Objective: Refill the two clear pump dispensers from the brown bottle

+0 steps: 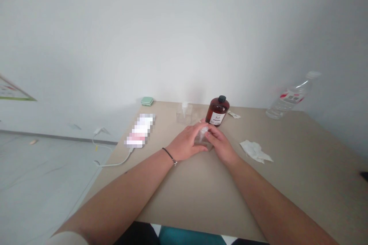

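Observation:
My left hand (186, 142) is wrapped round the left side of a small clear bottle (202, 134), its thumb along the near side. My right hand (220, 144) closes on the same bottle from the right, fingers at its pale top. The fingers cover much of the bottle, so its exact top is hard to make out. Just behind stands a brown bottle (217, 118) with a black cap and white label. A second clear square bottle (184, 115) with a whitish top stands upright behind my left hand.
To the left lies a phone (140, 131) with a white cable (117, 164) running off the table edge. A green case (147, 101) sits at the back left. Crumpled tissue (255, 151) lies right of my hands. A tall clear plastic water bottle (291, 97) stands at the back right.

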`<state>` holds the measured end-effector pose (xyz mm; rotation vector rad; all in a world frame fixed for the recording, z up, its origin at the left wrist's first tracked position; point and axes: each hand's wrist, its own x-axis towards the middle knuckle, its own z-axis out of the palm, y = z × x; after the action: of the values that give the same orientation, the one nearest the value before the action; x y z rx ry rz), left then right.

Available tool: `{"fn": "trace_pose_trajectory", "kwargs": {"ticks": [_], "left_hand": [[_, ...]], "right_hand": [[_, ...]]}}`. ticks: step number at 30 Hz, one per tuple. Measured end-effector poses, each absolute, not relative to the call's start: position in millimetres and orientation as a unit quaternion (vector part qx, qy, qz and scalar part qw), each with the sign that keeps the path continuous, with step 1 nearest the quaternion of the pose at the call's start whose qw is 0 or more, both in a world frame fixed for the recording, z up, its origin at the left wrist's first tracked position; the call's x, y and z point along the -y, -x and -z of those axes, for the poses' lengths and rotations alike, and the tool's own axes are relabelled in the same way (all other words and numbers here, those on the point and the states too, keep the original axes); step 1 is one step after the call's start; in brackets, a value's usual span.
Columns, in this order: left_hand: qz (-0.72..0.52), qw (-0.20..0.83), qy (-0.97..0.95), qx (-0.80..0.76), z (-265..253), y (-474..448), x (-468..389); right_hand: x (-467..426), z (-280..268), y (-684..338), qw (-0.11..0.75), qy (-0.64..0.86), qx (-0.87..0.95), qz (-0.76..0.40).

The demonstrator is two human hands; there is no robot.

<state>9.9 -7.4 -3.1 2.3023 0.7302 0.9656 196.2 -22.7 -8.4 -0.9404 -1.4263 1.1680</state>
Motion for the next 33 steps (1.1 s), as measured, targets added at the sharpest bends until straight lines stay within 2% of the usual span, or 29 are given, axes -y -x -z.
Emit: {"fn": "trace_pose_trajectory", "kwargs": {"ticks": [33], "left_hand": [[-0.361, 0.276, -0.848, -0.274, 2.2, -10.9, 7.6]], "right_hand": [[24.2, 6.9, -195.0, 0.511, 0.392, 0.589, -0.489]]}}
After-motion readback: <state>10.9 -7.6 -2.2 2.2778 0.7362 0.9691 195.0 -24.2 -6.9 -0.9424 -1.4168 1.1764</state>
